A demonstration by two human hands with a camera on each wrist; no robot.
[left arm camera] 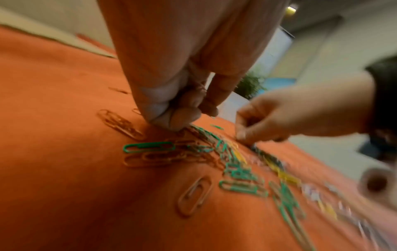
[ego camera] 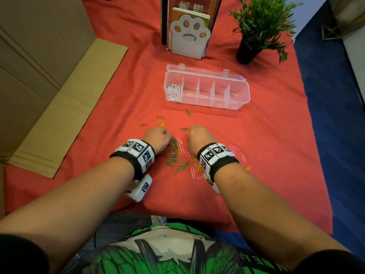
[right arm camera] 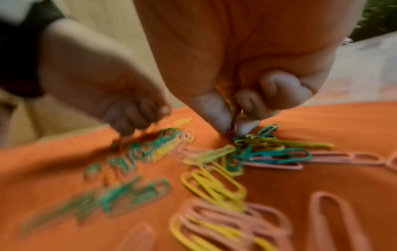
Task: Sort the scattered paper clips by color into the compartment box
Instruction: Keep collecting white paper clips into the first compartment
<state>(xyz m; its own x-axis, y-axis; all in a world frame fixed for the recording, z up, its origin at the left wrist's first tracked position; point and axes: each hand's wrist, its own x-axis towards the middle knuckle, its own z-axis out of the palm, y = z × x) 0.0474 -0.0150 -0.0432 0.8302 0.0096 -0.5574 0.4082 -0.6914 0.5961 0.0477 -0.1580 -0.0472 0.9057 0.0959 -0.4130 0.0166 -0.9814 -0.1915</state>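
Observation:
The clear compartment box (ego camera: 207, 89) lies open at the back; its leftmost cell holds white clips (ego camera: 173, 91) and the other cells look empty. Green, yellow, pink and red paper clips (ego camera: 177, 155) lie scattered on the red cloth between my wrists. My left hand (ego camera: 167, 138) is curled down on the pile's left edge; in the left wrist view its fingertips (left arm camera: 180, 122) pinch among red and green clips, with thin red wire showing between the fingers. My right hand (right arm camera: 233, 129) pinches a red clip between thumb and index finger above a green and yellow tangle (right arm camera: 257, 146).
A cardboard box (ego camera: 39, 76) with its flap down fills the left side. A white paw-shaped bookend (ego camera: 189, 36) with books and a potted plant (ego camera: 254, 26) stand behind the box. The cloth ends at the right over blue floor (ego camera: 335, 135).

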